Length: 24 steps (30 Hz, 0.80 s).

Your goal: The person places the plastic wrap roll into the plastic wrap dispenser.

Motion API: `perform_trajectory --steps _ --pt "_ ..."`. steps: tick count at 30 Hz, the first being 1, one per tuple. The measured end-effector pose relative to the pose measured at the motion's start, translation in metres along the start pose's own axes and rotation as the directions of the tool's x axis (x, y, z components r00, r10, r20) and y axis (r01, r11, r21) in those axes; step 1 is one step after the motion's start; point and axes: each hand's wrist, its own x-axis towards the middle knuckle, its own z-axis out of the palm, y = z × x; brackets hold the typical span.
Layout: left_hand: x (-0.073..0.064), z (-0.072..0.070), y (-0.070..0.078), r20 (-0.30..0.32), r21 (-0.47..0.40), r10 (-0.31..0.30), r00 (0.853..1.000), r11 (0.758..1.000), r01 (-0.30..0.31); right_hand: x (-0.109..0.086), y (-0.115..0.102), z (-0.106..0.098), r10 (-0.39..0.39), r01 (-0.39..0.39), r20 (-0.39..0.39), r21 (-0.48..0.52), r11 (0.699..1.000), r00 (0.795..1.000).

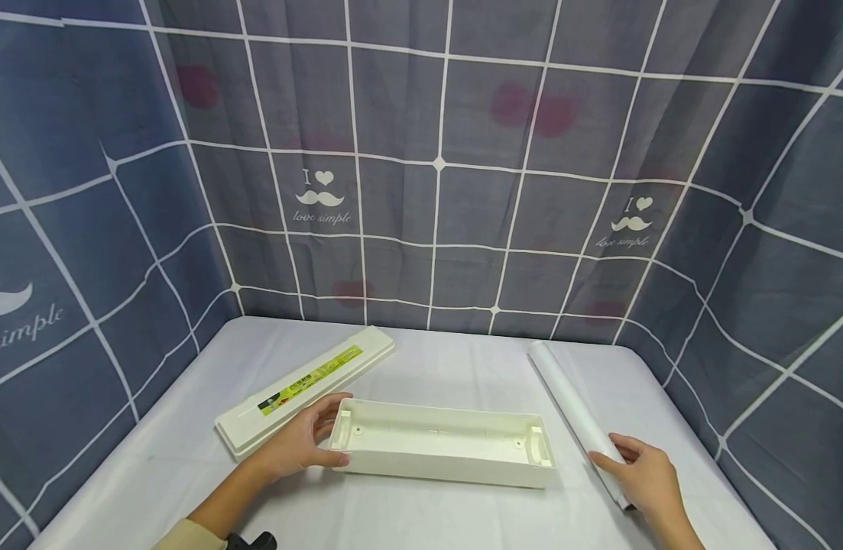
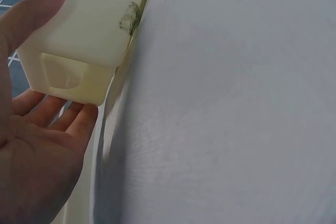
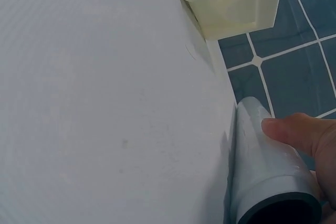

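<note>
In the head view, my left hand (image 1: 304,439) grips the left end of a long, open-topped cream plastic box (image 1: 442,466) on the table. The left wrist view shows the thumb on one long side of the box (image 2: 89,19) and the fingertips at its end. Off to the right, my right hand (image 1: 650,475) holds the near end of a long white film roll (image 1: 575,409) between thumb and fingers. Its hollow, dark-rimmed end faces the right wrist camera, with the thumb lying over the roll (image 3: 262,156).
A long cream lid (image 1: 352,367) with a yellow-green label lies slanted behind my left hand. All this is on a white-covered table (image 1: 462,367). Dark checked curtains (image 1: 393,198) hang behind and at both sides.
</note>
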Motion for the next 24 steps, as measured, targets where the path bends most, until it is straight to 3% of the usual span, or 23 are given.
perform_trajectory --steps 24 --pt "0.0008 -0.0019 -0.0008 0.029 -0.032 -0.002 1.000 0.999 0.003 -0.0013 0.0012 0.0017 0.053 -0.051 -0.031 0.057 0.997 0.998"
